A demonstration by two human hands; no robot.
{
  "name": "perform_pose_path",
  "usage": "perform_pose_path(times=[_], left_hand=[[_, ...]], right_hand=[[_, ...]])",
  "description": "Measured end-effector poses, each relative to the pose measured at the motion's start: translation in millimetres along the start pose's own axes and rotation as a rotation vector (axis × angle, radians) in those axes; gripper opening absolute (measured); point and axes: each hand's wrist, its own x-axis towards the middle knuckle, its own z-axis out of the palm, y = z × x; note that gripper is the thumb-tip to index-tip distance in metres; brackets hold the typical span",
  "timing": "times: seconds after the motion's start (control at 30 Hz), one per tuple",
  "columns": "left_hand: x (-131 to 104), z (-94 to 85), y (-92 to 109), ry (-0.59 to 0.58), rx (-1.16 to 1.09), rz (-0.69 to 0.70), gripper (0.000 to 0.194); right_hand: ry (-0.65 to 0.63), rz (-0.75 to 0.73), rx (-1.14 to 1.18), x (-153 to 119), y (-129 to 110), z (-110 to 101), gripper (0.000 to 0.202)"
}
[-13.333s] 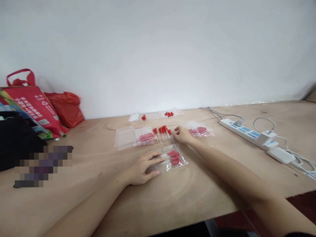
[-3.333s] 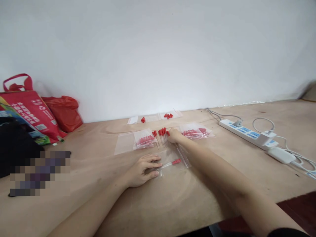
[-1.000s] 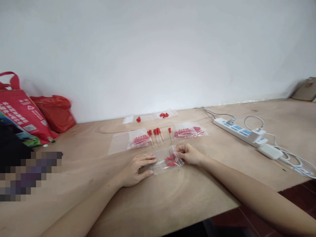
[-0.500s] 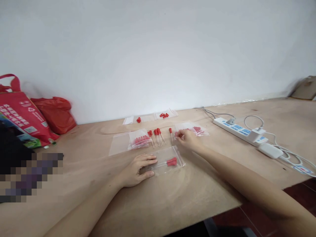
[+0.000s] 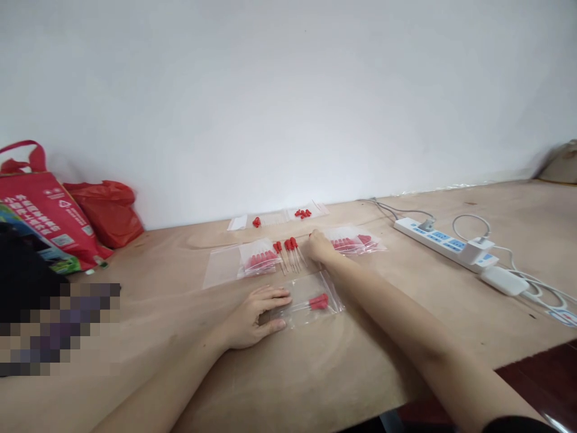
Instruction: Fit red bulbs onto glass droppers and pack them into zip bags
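Observation:
My left hand (image 5: pixel 259 316) lies open on the table, its fingertips and thumb on the left part of a clear zip bag (image 5: pixel 300 284). Inside that bag are droppers with red rubber bulbs (image 5: pixel 319 301) pointing right. Farther back, my right hand (image 5: pixel 319 246) is closed at a single dropper, with only a bit of its red bulb showing by the fingers. Several loose droppers (image 5: pixel 291 245) lie just left of it, bulbs toward the wall. Filled bags of red-bulbed droppers rest on both sides, a left bag (image 5: pixel 261 258) and a right bag (image 5: pixel 349 242).
Near the wall, small bags hold loose red bulbs (image 5: pixel 303 213). A white power strip (image 5: pixel 433 240) with chargers and cables stands at right. A red shopping bag (image 5: pixel 49 216) and a red plastic bag (image 5: pixel 108 210) are at left. The table's front edge runs at lower right.
My right hand has moved left from the right-hand bag onto the single loose dropper, covering most of it. My left hand stays on the clear bag. The view has shifted slightly.

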Motion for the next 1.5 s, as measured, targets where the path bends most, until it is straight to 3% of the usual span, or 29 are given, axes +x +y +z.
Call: perform_pose_path(times=[0.17, 0.2, 0.37, 0.53, 0.8, 0.93, 1.07, 1.5], left_hand=[[0.2, 1.2, -1.7, 0.009, -0.002, 0.013, 0.041], [0.4, 1.5, -2.4, 0.013, 0.000, 0.016, 0.041], [2.1, 2.3, -4.5, 0.023, 0.013, 0.033, 0.041], [3.3, 1.4, -2.9, 0.026, 0.032, 0.035, 0.040], [3.8, 1.6, -1.2, 0.020, 0.053, 0.024, 0.044], [3.0, 3.7, -1.7, 0.039, 0.066, -0.025, 0.050], [2.7, 3.8, -0.2, 0.057, 0.068, -0.034, 0.050], [3.7, 3.0, -0.2, 0.049, 0.068, -0.028, 0.050]], right_hand=[[0.063, 0.074, 0.072, -15.1, 30.6, -28.9, 0.034], [0.098, 0.085, 0.194, -21.3, 39.9, -32.4, 0.040], [0.217, 0.088, 0.546, -54.5, 76.1, -23.5, 0.046], [0.238, 0.115, 0.773, -68.0, 73.9, -5.3, 0.041], [0.268, 0.190, 0.977, -75.3, 56.9, -2.2, 0.030], [0.189, 0.281, 1.117, -84.9, 44.7, -5.3, 0.026], [0.032, 0.270, 1.193, -93.4, 37.1, -9.5, 0.020], [-0.369, 0.051, 0.877, -91.6, 47.9, -17.1, 0.028]])
